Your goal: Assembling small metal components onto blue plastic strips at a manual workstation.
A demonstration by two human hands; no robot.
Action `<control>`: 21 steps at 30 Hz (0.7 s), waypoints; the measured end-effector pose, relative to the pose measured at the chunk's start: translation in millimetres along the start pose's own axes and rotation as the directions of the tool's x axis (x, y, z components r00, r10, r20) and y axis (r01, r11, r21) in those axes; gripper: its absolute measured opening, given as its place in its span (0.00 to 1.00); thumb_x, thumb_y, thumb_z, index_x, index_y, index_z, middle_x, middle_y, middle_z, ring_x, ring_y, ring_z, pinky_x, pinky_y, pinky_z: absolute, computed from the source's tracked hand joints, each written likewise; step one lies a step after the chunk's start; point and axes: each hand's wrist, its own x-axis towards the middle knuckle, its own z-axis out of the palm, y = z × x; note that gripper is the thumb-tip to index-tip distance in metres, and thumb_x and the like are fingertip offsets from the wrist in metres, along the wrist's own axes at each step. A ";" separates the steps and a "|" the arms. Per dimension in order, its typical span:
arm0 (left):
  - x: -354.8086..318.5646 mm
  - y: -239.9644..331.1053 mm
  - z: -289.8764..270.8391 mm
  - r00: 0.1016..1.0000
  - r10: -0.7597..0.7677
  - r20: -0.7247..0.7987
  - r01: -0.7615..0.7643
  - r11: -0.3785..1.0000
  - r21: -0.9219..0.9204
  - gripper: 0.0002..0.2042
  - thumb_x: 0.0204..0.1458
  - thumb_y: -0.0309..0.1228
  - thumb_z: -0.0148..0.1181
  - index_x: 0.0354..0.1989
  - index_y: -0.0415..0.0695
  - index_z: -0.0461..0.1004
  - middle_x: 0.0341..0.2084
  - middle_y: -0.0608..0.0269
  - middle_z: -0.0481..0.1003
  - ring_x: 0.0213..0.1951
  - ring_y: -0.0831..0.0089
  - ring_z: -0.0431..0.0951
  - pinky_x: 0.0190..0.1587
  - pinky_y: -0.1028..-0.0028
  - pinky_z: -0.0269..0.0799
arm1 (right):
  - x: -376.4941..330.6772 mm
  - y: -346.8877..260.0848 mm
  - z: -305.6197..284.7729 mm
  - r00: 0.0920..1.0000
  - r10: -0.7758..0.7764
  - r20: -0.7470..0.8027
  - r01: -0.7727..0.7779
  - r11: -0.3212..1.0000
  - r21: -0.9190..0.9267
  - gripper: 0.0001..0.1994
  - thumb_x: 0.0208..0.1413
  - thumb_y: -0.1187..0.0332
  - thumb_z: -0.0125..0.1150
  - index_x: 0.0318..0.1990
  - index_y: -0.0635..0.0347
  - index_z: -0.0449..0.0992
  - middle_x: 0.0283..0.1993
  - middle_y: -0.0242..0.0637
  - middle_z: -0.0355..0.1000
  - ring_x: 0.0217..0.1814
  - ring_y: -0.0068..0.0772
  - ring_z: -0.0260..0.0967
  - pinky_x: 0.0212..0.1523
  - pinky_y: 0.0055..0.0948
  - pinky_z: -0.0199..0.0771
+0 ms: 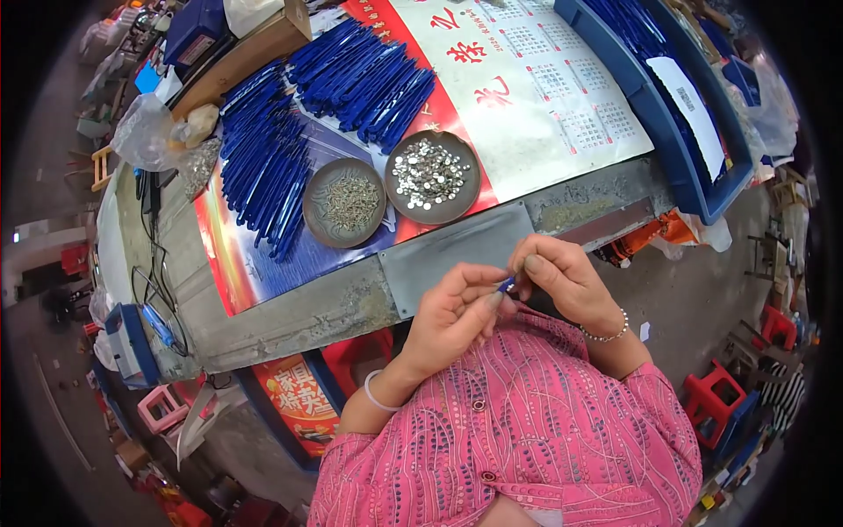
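Note:
Just off the table's near edge, my left hand (452, 312) and my right hand (562, 277) meet with their fingertips pinched together. A small blue piece (507, 285) shows between them, gripped by the left fingers and touched by the right ones; most of it is hidden, so its kind is unclear. Beyond them stand two round dark dishes: one dish (314, 230) holds tiny brassy metal bits (353, 204), the other dish (468, 200) small round silvery pieces (426, 172). Long slim glossy blue strips (263, 167) lie behind in two piles, the second pile (369, 79) farther back.
A calendar poster (536, 114) covers part of the table, with a grey metal plate (457, 255) at its near edge. At the right stands a blue crate (654, 114) of more blue strips. Plastic bags (145, 132) and a cable (154, 246) lie left. Red stools (713, 400) stand on the floor.

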 end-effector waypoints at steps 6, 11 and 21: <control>1.9 -7.0 -6.8 0.998 -0.018 0.060 0.029 0.981 -0.194 0.09 0.61 0.25 0.43 0.48 0.39 0.63 0.30 0.49 0.75 0.19 0.80 0.70 0.21 0.84 0.65 | 4.4 5.1 1.6 0.998 -0.056 -0.006 0.054 0.989 -0.137 0.09 0.62 0.69 0.48 0.31 0.65 0.68 0.28 0.30 0.65 0.26 0.17 0.61 0.28 0.18 0.64; 4.8 -9.0 -6.6 0.985 -0.140 0.098 0.168 0.904 -0.393 0.08 0.60 0.25 0.46 0.46 0.39 0.64 0.28 0.47 0.75 0.15 0.78 0.68 0.16 0.84 0.61 | 6.9 6.4 -2.0 0.988 -0.155 0.020 0.153 0.928 -0.340 0.07 0.58 0.73 0.50 0.29 0.65 0.65 0.23 0.32 0.63 0.23 0.20 0.60 0.25 0.23 0.61; 4.2 -16.6 -15.0 0.951 -0.209 0.229 0.309 0.696 -0.648 0.09 0.59 0.28 0.50 0.46 0.41 0.65 0.27 0.52 0.74 0.13 0.81 0.64 0.13 0.84 0.57 | 12.7 -0.5 1.0 0.990 -0.114 0.089 0.142 0.875 -0.464 0.07 0.57 0.72 0.50 0.28 0.64 0.64 0.22 0.36 0.64 0.22 0.23 0.61 0.24 0.24 0.61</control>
